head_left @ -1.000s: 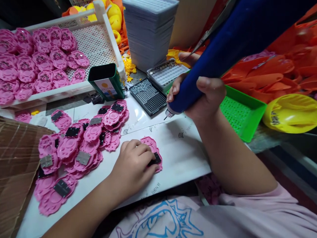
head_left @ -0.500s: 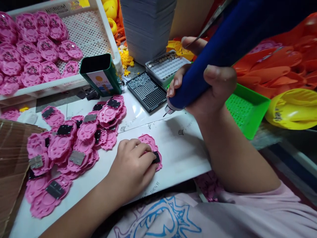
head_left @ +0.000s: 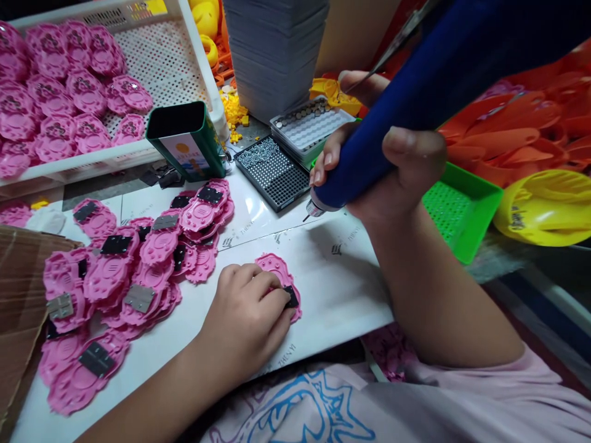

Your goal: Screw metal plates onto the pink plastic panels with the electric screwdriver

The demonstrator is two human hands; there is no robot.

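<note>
My left hand (head_left: 252, 311) rests over a single pink plastic piece (head_left: 276, 266) on the white work surface, its fingers curled onto the piece by a black plate (head_left: 292, 298). In my right hand (head_left: 392, 157) is a blue electric screwdriver (head_left: 369, 154), tilted, with its metal tip above the surface. Tweezers (head_left: 399, 38) lie across the same hand, behind the screwdriver. A black perforated tray (head_left: 277, 175) with small screws sits just beyond the tip. To the left, pink pieces with black or grey plates are piled (head_left: 111, 277).
At the back left is a white crate (head_left: 203, 80) of pink pieces. A green tin (head_left: 189, 144), a grey stack (head_left: 277, 55) and a tray of round parts (head_left: 314, 129) stand behind. Right are a green basket (head_left: 462, 209) and a yellow part (head_left: 545, 209). A cardboard box (head_left: 28, 307) stands left.
The view has shifted slightly. Both hands keep nearly the same pose, with the left on the pink piece and the right around the screwdriver.
</note>
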